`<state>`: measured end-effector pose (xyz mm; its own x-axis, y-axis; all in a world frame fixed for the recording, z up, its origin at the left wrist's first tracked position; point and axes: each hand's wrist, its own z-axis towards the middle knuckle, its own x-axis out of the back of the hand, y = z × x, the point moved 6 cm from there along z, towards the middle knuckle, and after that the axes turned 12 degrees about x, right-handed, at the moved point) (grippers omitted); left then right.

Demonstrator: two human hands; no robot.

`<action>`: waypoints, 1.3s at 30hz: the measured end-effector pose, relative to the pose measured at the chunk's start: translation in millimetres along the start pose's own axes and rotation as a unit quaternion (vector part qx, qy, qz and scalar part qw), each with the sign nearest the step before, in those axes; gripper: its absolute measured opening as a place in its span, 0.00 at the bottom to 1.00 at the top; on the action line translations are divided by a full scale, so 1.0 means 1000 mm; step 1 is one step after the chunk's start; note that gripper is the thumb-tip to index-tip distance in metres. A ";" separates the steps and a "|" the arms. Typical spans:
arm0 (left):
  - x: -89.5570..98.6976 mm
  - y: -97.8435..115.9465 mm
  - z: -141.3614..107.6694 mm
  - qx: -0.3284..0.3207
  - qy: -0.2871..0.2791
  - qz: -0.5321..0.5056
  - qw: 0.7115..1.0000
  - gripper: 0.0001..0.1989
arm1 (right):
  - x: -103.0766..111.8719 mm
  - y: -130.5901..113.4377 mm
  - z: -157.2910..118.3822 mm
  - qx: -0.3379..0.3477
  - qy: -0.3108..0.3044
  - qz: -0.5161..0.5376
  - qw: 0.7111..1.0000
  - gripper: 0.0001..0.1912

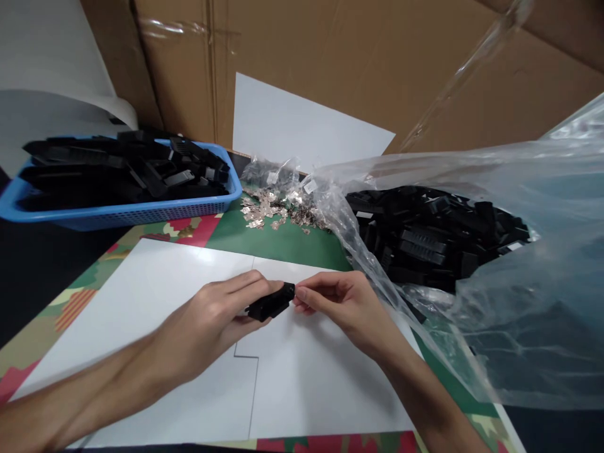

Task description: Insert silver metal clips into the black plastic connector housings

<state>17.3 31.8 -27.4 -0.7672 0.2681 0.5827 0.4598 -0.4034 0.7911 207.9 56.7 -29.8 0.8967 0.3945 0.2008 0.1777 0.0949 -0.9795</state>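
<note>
White board (155,321) lay on patterned tabletop (278,240), stepped dark line across its surface. Black plastic part (271,304) was held up over the board, toward its far edge. Left hand (221,308) gripped the part, thumb below, fingers on top. Right hand (337,302) was at the part's right end, thumb and forefinger pinched together; could not tell if anything small sat between them. Beyond the board: heap of small metal pieces (268,204), then white sheet (302,123) against cardboard (330,38). Beyond the board's left side: blue basket (189,206), full of black parts. Right of the board: clear plastic bag (523,352), mouth open, more black parts inside.
</note>
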 end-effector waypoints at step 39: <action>-0.002 -0.022 0.015 0.252 0.062 -0.296 0.919 0.11 | -0.019 -0.020 -0.021 0.284 0.078 -0.265 0.918 0.23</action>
<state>15.4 53.1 -43.3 -0.9805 0.1955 0.0212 0.0701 0.2468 0.9665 195.4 27.8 -14.2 0.8003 0.0241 0.5992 0.4056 0.7143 -0.5704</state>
